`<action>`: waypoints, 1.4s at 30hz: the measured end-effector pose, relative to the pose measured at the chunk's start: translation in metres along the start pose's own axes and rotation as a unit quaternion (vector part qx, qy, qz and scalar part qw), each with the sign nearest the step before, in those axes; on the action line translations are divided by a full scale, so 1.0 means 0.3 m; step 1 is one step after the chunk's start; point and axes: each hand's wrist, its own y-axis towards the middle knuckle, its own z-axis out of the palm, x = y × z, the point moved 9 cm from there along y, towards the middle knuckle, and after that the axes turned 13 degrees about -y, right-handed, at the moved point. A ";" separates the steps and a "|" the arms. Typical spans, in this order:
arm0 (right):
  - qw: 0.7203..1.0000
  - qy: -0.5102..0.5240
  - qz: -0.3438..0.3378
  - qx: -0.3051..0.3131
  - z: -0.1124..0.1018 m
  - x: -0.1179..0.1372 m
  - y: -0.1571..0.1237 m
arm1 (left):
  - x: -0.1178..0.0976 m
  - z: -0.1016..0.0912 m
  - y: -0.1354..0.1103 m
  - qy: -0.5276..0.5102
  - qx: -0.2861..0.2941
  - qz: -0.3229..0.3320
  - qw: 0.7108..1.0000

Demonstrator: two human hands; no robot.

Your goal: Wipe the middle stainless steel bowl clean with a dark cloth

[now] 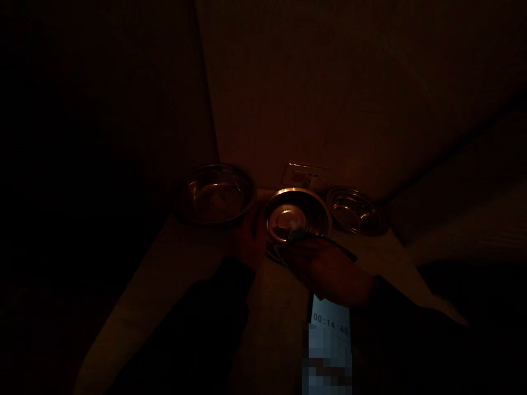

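Gripping middle bowl (294, 214) at left side, my left hand (250, 237); right hand (325, 269) over near side, hold too dark to tell. Left bowl (220, 198), right bowl (354, 211): reflections inside.

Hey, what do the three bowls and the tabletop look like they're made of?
The left bowl, middle bowl and right bowl all look like polished metal, probably stainless steel: each shows sharp glints on its curved surface. The tabletop may be wood or laminate with a dull finish; it shows no sharp highlights, but the darkness leaves that open.
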 end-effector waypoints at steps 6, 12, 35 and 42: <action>0.997 0.050 0.047 -0.030 -0.009 0.017 0.087 | -0.001 0.003 0.010 -0.005 0.015 -0.024 1.000; 0.998 0.021 0.046 -0.035 -0.001 0.027 0.080 | 0.008 -0.006 0.008 0.002 0.006 -0.015 1.000; 1.000 -0.017 0.019 0.001 -0.008 0.022 0.026 | 0.004 -0.011 0.006 0.024 0.015 -0.007 1.000; 0.998 -0.050 0.014 0.042 -0.007 0.018 0.017 | -0.015 0.008 0.002 0.033 0.028 0.023 0.999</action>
